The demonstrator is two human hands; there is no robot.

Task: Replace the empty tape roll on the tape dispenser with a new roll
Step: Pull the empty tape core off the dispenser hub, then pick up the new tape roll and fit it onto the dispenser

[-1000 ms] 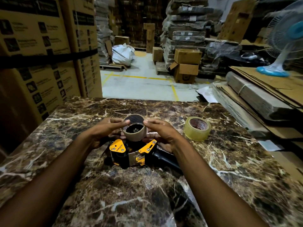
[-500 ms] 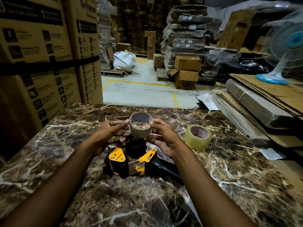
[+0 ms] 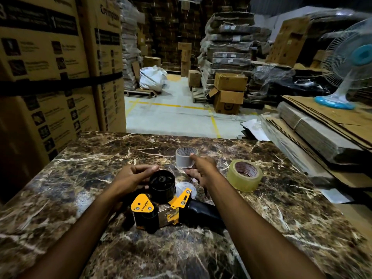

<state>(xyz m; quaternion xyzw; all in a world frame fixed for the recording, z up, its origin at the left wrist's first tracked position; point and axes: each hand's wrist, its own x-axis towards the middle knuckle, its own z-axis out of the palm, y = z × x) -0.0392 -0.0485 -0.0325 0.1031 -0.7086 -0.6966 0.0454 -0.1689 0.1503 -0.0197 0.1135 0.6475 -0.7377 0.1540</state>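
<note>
My right hand (image 3: 201, 168) fingers pinch empty core (image 3: 186, 157), carrying it clear of bare hub (image 3: 162, 183). Left hand (image 3: 132, 178) fingers curl round hub, steadying dispenser (image 3: 161, 210). New roll (image 3: 244, 175) waits nearby on tabletop (image 3: 100, 158).

"Crompton" reads on the stacked carton (image 3: 104, 57).

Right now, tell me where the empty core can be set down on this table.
Bare marble lies beyond the empty core toward the table's far edge, and across the left side by the stacked cartons. Crowded: around the dispenser and the new roll.
</note>
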